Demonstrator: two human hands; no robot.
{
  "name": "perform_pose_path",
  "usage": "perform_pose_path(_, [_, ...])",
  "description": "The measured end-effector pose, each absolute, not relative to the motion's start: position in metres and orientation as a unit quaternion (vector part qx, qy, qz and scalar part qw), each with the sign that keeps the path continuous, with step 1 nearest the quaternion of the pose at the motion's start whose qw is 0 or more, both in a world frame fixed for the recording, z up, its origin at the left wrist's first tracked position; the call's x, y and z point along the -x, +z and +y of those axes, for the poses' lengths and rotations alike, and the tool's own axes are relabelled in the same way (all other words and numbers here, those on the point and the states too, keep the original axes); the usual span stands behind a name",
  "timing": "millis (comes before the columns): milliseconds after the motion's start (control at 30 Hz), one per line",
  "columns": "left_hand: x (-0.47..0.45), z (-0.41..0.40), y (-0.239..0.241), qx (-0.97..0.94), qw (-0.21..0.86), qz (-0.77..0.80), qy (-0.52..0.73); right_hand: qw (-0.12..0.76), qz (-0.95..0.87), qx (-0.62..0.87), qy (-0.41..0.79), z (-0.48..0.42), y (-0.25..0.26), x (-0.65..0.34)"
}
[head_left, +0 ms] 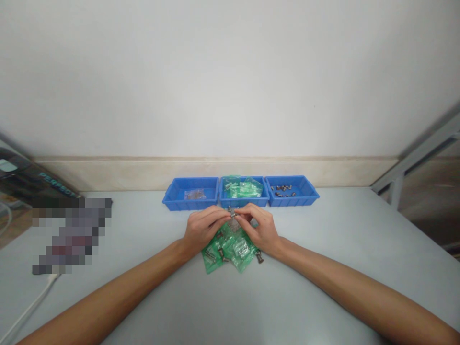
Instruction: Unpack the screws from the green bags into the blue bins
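My left hand (207, 225) and my right hand (258, 225) meet above the table, fingertips pinched together. Between them is a small metal fitting (232, 213), too small to tell its exact kind; both hands grip it. Under and in front of the fingers lie green plastic bags (235, 251), which hold small clear and metal parts. Dark metal screw-like pieces (223, 255) rest on these bags. Another dark metal piece (259, 257) sits on the table beside them, below my right hand. The palms and part of the bags are hidden.
Three blue trays stand in a row near the wall: a left tray (172, 201) with a small clear bag (195, 194), a middle tray (223, 201) with green bags (244, 188), and a right tray (309, 195) with metal pieces (285, 191). A blurred-out item (75, 235) with a white cable (32, 306) lies left.
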State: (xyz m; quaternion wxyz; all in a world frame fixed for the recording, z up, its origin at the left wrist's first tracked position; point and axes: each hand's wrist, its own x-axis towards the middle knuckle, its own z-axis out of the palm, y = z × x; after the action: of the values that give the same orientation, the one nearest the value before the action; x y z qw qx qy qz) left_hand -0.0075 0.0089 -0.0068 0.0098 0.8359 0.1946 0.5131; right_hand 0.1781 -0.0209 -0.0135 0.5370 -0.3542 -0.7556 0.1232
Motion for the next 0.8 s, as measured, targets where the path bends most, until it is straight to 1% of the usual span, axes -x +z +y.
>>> perform_pose_path(800, [0.0081, 0.0092, -0.0086, -0.836, 0.013, 0.196, 0.512, 0.525, -0.767, 0.350, 0.117, -0.0207, -0.0115, -0.1789])
